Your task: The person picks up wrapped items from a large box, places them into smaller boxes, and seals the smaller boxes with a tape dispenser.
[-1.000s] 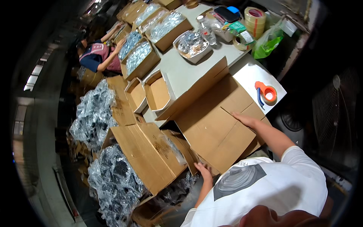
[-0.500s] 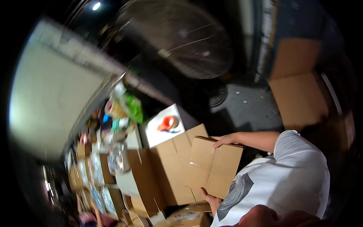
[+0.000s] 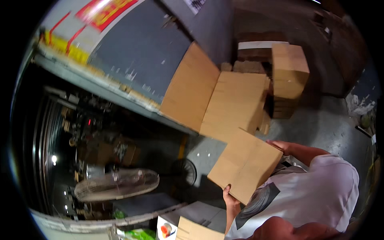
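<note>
A brown cardboard box [image 3: 243,162] is in front of my body with its flaps closed and a seam across the top. My left hand [image 3: 231,197] grips its lower edge in the view, the thumb on the top face. At the opposite corner, my right hand [image 3: 280,146] holds the far end; most of its fingers are hidden under or behind the box. Just beyond the box, large brown cardboard pieces [image 3: 236,105] lie spread out, one of them leaning against a grey wall panel.
A stack of cardboard boxes [image 3: 290,78] stands on the grey floor [image 3: 320,116]. A pedestal fan [image 3: 118,185] with a round base [image 3: 184,172] is on the left. At the bottom, an orange tape dispenser [image 3: 165,229] rests on a white surface beside another carton [image 3: 198,230].
My view has swung right, away from the packing table, which is now at the lower edge. Both hands have carried the box round toward the cardboard pieces and stacked boxes.
</note>
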`<state>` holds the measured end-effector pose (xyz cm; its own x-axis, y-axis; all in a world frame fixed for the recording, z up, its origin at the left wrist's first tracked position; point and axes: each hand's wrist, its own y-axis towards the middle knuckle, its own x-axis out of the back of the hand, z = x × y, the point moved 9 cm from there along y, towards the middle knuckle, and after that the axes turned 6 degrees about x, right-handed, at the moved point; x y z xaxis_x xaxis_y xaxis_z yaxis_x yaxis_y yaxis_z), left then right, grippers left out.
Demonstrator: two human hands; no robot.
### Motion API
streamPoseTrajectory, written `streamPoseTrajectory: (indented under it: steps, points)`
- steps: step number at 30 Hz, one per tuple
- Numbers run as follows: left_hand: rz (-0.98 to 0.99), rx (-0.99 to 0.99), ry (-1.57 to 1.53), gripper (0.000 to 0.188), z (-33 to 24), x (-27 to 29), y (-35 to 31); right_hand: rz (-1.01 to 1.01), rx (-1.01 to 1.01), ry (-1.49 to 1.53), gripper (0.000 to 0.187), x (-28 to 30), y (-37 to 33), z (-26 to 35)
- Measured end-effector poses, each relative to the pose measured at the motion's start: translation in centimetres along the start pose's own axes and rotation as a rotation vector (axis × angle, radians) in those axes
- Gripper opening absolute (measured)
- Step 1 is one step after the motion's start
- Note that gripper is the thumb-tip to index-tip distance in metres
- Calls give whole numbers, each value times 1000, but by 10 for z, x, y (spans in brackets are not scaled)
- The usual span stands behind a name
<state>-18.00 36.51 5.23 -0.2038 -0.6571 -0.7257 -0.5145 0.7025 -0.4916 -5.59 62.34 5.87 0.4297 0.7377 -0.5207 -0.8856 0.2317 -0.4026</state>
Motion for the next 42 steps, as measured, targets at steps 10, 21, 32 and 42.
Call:
streamPoseTrajectory:
  steps: [10,21,32,42]
  points:
    - [239,278,155,61,181,-341,200,-630,901,275,48,325,-137,275]
    - [218,403,218,81,308,-510,359,-702,914,168,72,459,-47,420]
    - [-73,340,226,65,298,-456,426,-550,760,284,73,542,-5,406]
    - [-287,308,420,63,365,-442,493,-329,-140,89,91,676,112,319]
